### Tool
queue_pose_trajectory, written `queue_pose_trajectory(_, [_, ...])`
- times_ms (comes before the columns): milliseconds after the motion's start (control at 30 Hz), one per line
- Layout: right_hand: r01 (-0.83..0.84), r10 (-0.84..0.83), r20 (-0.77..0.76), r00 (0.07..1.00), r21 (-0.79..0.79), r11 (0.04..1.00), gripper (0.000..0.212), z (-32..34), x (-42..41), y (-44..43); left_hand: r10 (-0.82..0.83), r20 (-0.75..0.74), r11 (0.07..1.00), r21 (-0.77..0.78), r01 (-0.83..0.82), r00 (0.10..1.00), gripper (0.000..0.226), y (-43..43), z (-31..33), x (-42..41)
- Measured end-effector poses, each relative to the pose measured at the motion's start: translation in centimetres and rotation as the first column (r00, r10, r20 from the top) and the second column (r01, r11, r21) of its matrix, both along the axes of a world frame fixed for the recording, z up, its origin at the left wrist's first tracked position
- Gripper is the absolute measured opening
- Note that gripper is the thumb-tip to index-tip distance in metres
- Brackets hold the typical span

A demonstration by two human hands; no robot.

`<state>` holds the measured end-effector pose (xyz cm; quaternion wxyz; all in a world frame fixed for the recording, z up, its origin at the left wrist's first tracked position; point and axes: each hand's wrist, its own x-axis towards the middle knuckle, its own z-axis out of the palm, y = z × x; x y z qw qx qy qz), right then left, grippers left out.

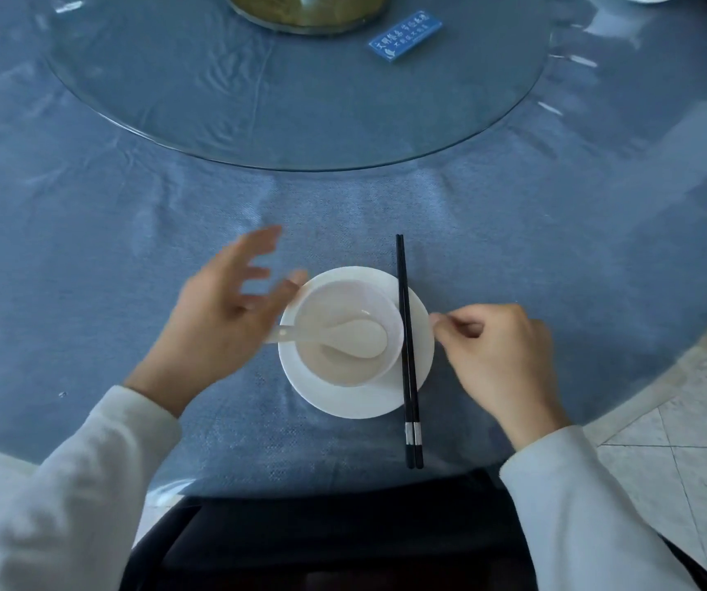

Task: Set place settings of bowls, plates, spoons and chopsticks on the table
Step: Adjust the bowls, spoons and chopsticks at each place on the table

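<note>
Two hands frame one finished setting on the blue-clothed worktop [514, 232], seen from the head camera. At the middle lies a white plate [356, 400], and on it stands a white bowl [334, 298], set slightly toward the plate's 10 o'clock side. A white spoon [362, 339] lies in the bowl, its scoop at the bowl's 3 o'clock side and its handle sticking out over the rim toward 9 o'clock. A pair of black chopsticks [407, 356] lies side by side across the plate's 3 o'clock edge, running from 12 to 6 o'clock, the banded ends nearest the person. The left hand [224, 317] hovers at the plate's 9 o'clock, blurred, its fingers [258, 243] spread and holding nothing, the thumb tip close to the rim at 10 o'clock; whether the palm touches the spoon handle cannot be told. The right hand [501, 356] sits at 3 o'clock, its fingers [462, 328] curled, thumb and forefinger tips together right at the plate's rim; whether they nip the rim is unclear. Both wrists show white sleeves. At 12 o'clock a glass turntable [215, 87] carries a blue card [405, 36]. At 6 o'clock stands a black chair [343, 535], and pale floor tiles [663, 441] show at 4 o'clock.
</note>
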<state>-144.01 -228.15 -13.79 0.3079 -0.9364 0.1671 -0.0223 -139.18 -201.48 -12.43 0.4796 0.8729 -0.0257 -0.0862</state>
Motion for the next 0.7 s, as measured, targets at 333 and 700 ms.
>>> queue_pose_trajectory(333, [0.099, -0.006, -0.217, 0.976, 0.420, 0.902, 0.022, -2.8, 0.5, -1.2, 0.135, -0.489, 0.980, -0.064, -0.189, 0.862, 0.009, 1.2, -3.7, -2.8])
queue_pose_trajectory(700, [0.029, 0.029, -0.186, 0.982, 0.298, 0.954, 0.017, -1.9, 0.7, -0.4, 0.158, -0.388, 0.976, -0.078, -0.203, 0.908, 0.011, 1.2, -3.8, -2.5])
